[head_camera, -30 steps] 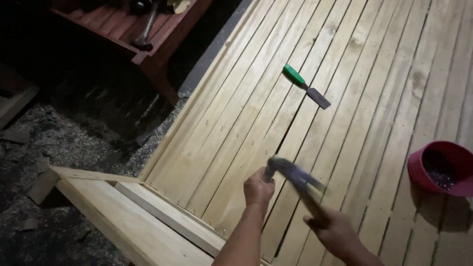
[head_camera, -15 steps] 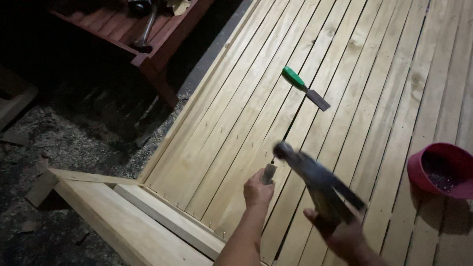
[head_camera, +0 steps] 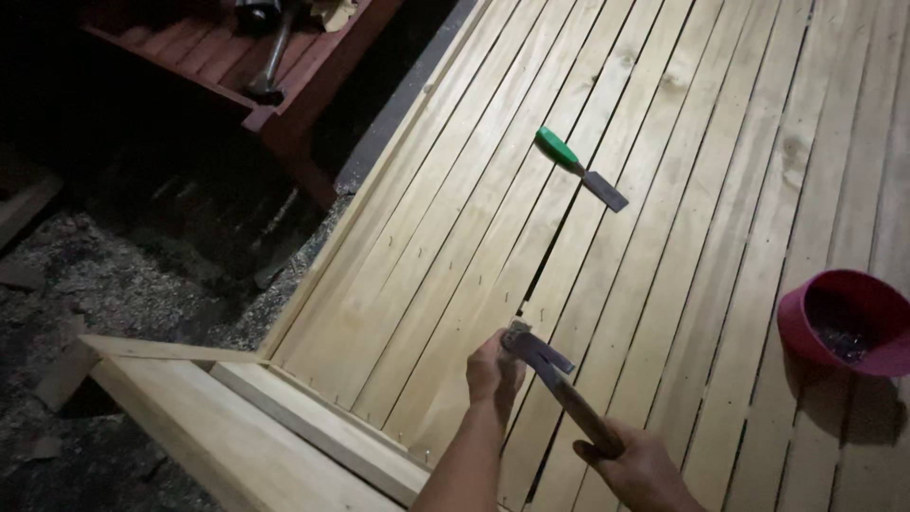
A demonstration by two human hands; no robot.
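Down low, left of centre, the left hand (head_camera: 493,368) rests on the pale slatted deck (head_camera: 720,190), fingers pinched together; what they pinch is hidden. Just beside it, touching, sits the hammer (head_camera: 555,379) head, its handle running back and right into the right hand (head_camera: 637,465), clenched around it. Farther up lies a green-handled chisel (head_camera: 580,168); a red bowl (head_camera: 844,322) sits far right.
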